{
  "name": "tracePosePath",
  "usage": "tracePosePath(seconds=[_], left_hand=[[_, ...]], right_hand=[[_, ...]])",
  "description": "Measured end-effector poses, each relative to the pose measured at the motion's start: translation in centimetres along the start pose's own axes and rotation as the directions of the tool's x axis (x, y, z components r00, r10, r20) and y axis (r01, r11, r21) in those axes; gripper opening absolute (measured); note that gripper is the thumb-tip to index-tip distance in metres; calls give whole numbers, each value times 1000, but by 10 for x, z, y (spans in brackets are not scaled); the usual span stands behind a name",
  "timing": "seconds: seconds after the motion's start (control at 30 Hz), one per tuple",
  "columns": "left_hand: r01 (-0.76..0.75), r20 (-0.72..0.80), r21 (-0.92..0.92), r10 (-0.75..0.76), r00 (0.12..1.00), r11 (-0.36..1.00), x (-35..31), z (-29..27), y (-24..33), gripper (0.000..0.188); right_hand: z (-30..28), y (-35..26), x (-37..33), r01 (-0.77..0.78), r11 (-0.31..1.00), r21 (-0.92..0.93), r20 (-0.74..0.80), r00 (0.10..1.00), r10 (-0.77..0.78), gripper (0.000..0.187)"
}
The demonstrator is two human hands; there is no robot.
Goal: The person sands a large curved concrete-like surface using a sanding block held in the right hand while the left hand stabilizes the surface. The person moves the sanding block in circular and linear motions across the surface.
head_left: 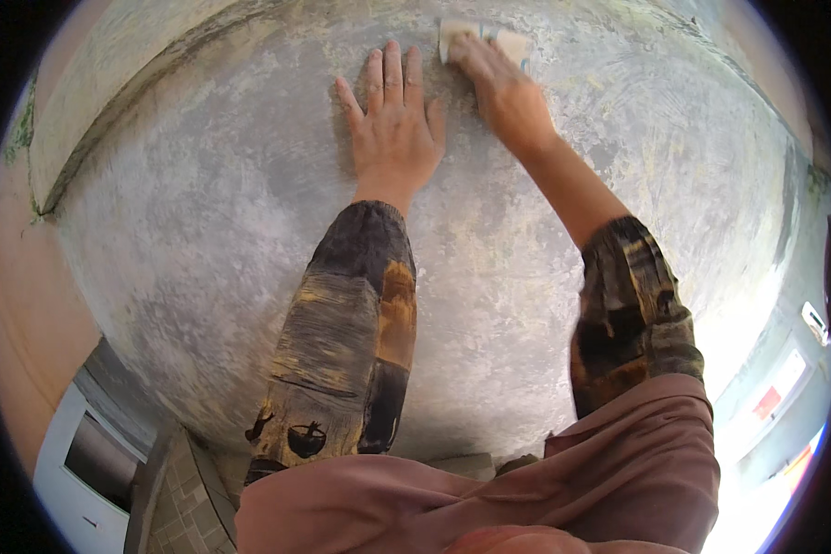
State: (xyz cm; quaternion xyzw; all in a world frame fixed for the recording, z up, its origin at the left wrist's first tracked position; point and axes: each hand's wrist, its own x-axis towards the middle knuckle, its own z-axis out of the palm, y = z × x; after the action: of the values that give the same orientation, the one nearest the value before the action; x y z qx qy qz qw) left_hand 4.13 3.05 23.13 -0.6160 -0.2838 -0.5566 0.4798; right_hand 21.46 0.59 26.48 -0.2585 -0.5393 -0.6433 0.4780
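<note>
My left hand (393, 138) lies flat with its fingers spread on a patchy grey plastered wall (222, 249). Nothing is held in it. Higher up and to the right, my right hand (511, 100) presses a pale beige sheet of sandpaper (515, 46) against the same surface. Small blue marks show on the sheet's back. The fingers of that hand are bent over its left part and slightly blurred; the sheet's underside is hidden. Both forearms, in dark patterned sleeves, reach up across the picture.
A raised ledge (97, 120) curves along the upper left of the wall. At the lower left are a pale blue-grey frame with a dark panel (102, 457) and some paving (186, 503). Bright light comes in at the lower right. Pinkish-brown cloth (489, 499) covers my front.
</note>
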Motion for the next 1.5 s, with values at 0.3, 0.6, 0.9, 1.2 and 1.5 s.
tracePosePath(seconds=[0.3, 0.6, 0.9, 1.2, 1.5], left_hand=[[5, 23, 14, -6, 1000, 1000, -1, 1, -1, 62], [-11, 7, 38, 10, 1000, 999, -1, -2, -1, 61], [-10, -4, 35, 11, 1000, 999, -2, 1, -1, 60], [-23, -2, 52, 23, 1000, 998, -2, -1, -2, 59], [-29, -4, 24, 29, 1000, 999, -3, -2, -1, 59]], right_hand=[[11, 20, 42, -153, 981, 118, 91, 986, 143, 36], [-4, 29, 40, -248, 959, -136, 319, 906, 279, 41], [-4, 30, -3, 185, 979, -85, -7, 982, -186, 38], [2, 45, 22, -130, 991, 32, -26, 991, 130, 37], [-12, 67, 23, -386, 909, -158, 207, 887, 413, 39]])
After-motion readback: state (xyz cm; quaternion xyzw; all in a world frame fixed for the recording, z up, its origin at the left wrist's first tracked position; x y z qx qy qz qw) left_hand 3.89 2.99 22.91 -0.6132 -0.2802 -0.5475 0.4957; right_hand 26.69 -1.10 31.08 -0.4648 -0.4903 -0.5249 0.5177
